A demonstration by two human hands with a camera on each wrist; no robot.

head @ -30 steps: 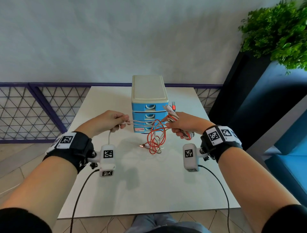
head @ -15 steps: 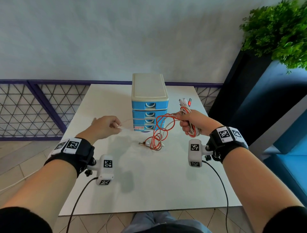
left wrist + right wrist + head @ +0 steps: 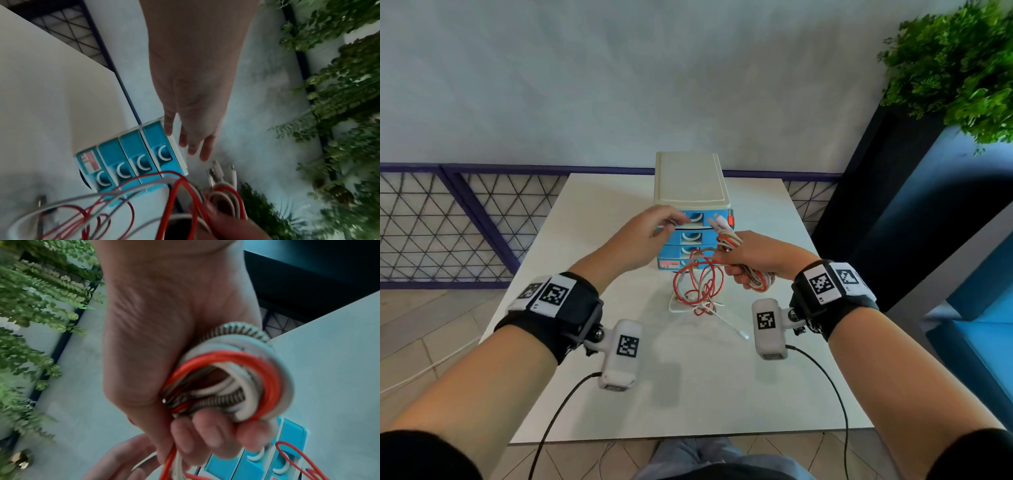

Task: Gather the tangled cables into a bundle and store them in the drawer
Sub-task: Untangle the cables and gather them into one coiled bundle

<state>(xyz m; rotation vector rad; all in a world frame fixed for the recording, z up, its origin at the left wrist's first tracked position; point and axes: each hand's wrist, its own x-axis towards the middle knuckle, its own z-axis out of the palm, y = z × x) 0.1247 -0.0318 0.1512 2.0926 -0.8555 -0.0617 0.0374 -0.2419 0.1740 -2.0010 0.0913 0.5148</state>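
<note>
A small drawer unit (image 3: 690, 185) with a cream top and several blue drawers stands mid-table. My left hand (image 3: 674, 222) reaches to the front of the top drawer (image 3: 697, 218), fingers extended and holding nothing; in the left wrist view the left hand (image 3: 193, 146) hovers by the unit's (image 3: 131, 160) top edge. My right hand (image 3: 736, 270) grips a coiled bundle of red, white and braided cables (image 3: 756, 281) in front of the drawers. Loose loops (image 3: 698, 284) hang from it to the table. In the right wrist view, the fingers (image 3: 216, 434) curl round the coil (image 3: 246, 378).
The white table (image 3: 619, 394) has a free white cable end (image 3: 739, 332) lying near its middle. A dark planter with green foliage (image 3: 955, 68) stands at the right, and a purple lattice railing (image 3: 465, 222) runs along the left behind the table.
My left hand has let go of the white strand it was pulling left and has moved up to the top drawer. The right hand has shifted slightly left with the bundle.
</note>
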